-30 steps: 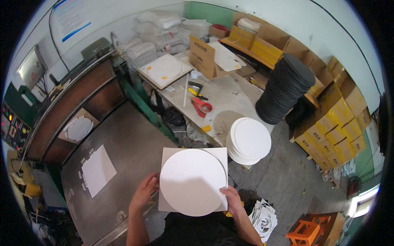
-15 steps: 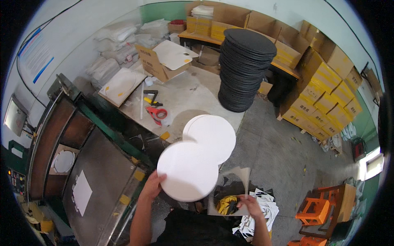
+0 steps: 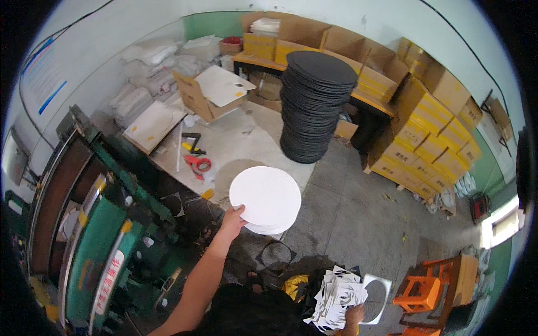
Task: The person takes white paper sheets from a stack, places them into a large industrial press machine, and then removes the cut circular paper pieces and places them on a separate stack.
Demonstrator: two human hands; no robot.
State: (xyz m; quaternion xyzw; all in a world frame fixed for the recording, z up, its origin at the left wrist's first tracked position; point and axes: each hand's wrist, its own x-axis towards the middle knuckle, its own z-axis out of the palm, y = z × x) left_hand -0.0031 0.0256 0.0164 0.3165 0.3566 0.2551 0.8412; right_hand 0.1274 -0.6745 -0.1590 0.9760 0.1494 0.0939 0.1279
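Well to the left of the fingers of the left hand (image 3: 232,218) stands the green press (image 3: 106,246), and ahead of them spreads the table (image 3: 263,134), with the black stack (image 3: 311,112) farther off and to the right. Near the fingers of the right hand (image 3: 354,315) lies the pile (image 3: 336,297) of cut white sheets, just to their left, and the frame (image 3: 386,288), a white sheet with a round hole, reaches out to their right. Whether those fingers grip the frame cannot be told; they look curled, but small and partly hidden. The white stack (image 3: 272,230) shows just beyond the left fingertips, under the disc (image 3: 265,196), its lower rims peeping out on the near side. The left fingers are nearly closed on the disc's near-left rim, thumb on top, the others mostly out of sight beneath. With one edge held, the disc would probably settle best if kept level, its rim squared to those below, the fingers slid out sideways rather than lifted. The frame, being thin, seems best laid flat over the pile so that nothing catches. The red dispenser (image 3: 199,165), ahead and left of the left fingers, is well clear of both hands.
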